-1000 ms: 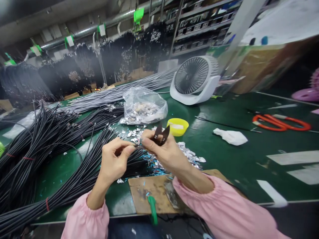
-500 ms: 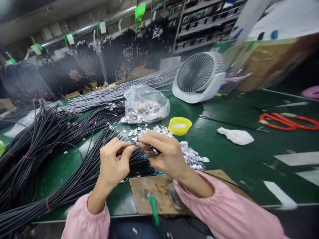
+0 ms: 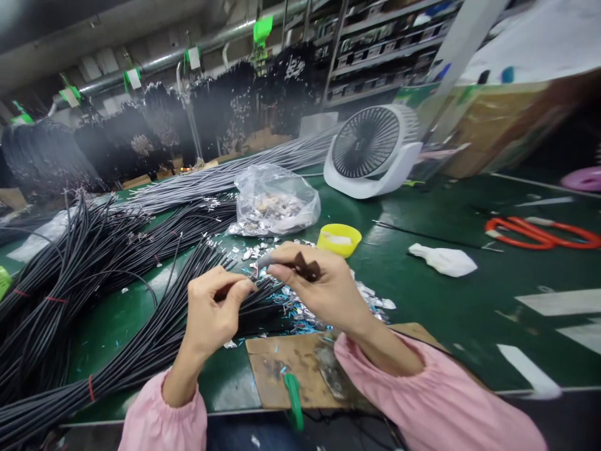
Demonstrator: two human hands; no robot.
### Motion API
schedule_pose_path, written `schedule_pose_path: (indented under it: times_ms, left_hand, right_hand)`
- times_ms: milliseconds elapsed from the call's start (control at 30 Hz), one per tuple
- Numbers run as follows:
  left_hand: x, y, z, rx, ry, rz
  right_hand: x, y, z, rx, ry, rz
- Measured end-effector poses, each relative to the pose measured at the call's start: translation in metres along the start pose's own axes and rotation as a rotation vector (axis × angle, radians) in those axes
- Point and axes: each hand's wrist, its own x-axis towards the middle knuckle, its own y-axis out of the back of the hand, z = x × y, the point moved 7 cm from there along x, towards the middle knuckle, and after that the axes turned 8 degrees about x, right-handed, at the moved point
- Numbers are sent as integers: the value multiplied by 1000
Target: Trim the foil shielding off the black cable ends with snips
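Note:
My left hand (image 3: 213,307) is closed, thumb and forefinger pinching a thin cable end (image 3: 253,275) whose fine wires show at the fingertips. Close by on the right, my right hand (image 3: 323,285) is curled around a small dark brown piece with a notched edge (image 3: 307,268); its kind is not clear. Something grey covers the right forefinger's tip. Beneath both hands lies a bundle of black cables (image 3: 188,294) with stripped ends. Foil scraps and blue wire bits (image 3: 300,310) are heaped beside it.
A clear bag of scraps (image 3: 277,203), a yellow ring-shaped container (image 3: 339,240) and a white fan (image 3: 370,150) stand beyond my hands. Orange-handled scissors (image 3: 539,233) lie right. At the front edge is a brown board (image 3: 267,369) with a green-handled tool (image 3: 293,401).
My right hand has moved slightly right, away from the left, and turned so the notched brown piece shows. More blue wire bits are visible below it. My left hand has barely moved.

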Motion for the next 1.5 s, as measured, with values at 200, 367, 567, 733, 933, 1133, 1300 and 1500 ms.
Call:
schedule_pose_path:
  times_ms: [200, 367, 567, 733, 933, 1133, 1300, 1500]
  left_hand:
    - [-1, 1, -2, -44, 18, 53]
    - [-2, 7, -1, -61, -19, 152]
    - [-3, 11, -3, -84, -12, 192]
    - [-4, 11, -3, -97, 3, 196]
    - [-4, 12, -1, -28, -23, 186]
    - [-6, 12, 5, 119, -86, 219]
    - [-8, 12, 12, 232, -146, 281]
    - [-12, 17, 10, 267, -120, 403]
  right_hand:
    - [-4, -2, 8, 65, -190, 5]
    - [-10, -13, 24, 190, -358, -24]
    - [-12, -12, 23, 125, -315, 24]
    - [-8, -12, 12, 155, -260, -11]
    - [-7, -10, 8, 123, -205, 7]
    - [-8, -9, 7, 76, -175, 27]
    - [-8, -7, 9, 72, -202, 41]
    - [-10, -1, 6, 8, -168, 125]
